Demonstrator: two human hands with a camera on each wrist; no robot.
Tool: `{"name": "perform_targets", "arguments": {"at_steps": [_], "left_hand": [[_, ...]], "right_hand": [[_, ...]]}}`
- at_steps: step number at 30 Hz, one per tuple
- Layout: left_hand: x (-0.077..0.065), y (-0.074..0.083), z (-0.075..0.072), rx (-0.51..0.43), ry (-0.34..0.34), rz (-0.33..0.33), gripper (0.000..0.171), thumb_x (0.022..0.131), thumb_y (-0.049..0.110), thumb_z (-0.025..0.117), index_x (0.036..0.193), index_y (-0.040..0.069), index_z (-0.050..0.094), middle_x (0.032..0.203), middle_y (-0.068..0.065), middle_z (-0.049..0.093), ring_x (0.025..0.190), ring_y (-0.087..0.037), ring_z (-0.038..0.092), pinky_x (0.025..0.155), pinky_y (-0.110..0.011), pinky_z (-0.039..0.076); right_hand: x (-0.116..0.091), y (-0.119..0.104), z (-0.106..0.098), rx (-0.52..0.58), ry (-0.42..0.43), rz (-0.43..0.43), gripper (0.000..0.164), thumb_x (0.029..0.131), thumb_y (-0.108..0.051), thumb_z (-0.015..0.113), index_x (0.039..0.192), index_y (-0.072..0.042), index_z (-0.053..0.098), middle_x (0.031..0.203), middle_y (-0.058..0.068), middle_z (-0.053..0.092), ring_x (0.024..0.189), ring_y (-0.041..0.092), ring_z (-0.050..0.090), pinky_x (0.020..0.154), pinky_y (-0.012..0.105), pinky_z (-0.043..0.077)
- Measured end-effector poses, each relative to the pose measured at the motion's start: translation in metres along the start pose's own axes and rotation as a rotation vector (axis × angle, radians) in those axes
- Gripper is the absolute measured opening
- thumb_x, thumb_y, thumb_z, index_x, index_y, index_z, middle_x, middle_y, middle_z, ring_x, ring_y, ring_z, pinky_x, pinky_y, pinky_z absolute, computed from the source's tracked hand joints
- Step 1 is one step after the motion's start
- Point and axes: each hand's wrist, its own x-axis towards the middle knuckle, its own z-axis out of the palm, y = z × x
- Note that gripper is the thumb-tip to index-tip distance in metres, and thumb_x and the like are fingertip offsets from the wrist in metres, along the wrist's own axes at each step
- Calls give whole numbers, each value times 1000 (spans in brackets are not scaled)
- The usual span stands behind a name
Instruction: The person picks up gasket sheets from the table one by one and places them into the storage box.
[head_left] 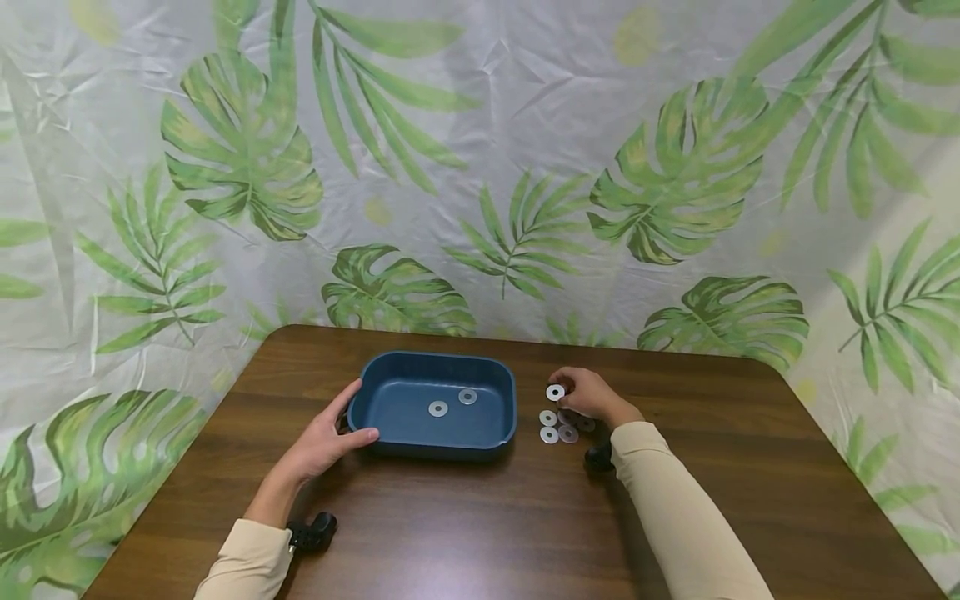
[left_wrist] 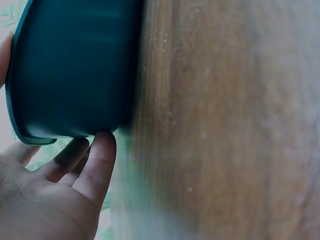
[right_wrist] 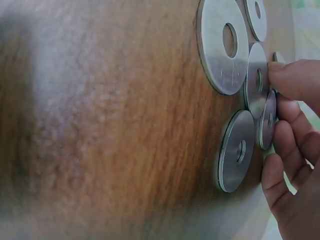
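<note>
A blue rectangular tray [head_left: 431,437] stands on the table, with two flat metal washers lying inside, one near the middle [head_left: 438,409] and one further right [head_left: 468,397]. My left hand [head_left: 322,442] holds the tray's left end, thumb at the front corner and fingers along the side wall [left_wrist: 75,75]. To the right of the tray, my right hand [head_left: 588,393] pinches a washer [head_left: 555,392] between thumb and fingertips. Several more washers [head_left: 549,435] lie flat in a cluster under and beside that hand; the right wrist view shows a near washer [right_wrist: 235,165] close up.
The dark wooden table [head_left: 450,525] has rounded far corners. Behind it hangs a pale cloth [head_left: 525,125] with green leaf prints. Black wrist devices sit below the left wrist [head_left: 313,532] and the right wrist [head_left: 598,457].
</note>
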Motion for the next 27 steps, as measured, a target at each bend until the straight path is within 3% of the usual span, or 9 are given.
{"name": "perform_targets", "arguments": {"at_steps": [15, 27], "left_hand": [[-1, -2, 2, -6, -1, 13, 91, 92, 22, 71, 161, 11, 12, 166, -25, 7, 151, -49, 14, 117, -60, 26], [0, -1, 1, -5, 8, 10, 91, 92, 21, 71, 161, 11, 12, 166, -26, 7, 150, -49, 16, 116, -60, 27]], "right_hand": [[-5, -1, 1, 25, -2, 29, 34, 84, -5, 71, 117, -3, 69, 95, 11, 66, 81, 19, 58, 73, 32, 47], [-4, -13, -1, 33, 7, -47, 35, 85, -5, 70, 120, -2, 68, 110, 17, 71, 98, 28, 66, 84, 43, 53]]}}
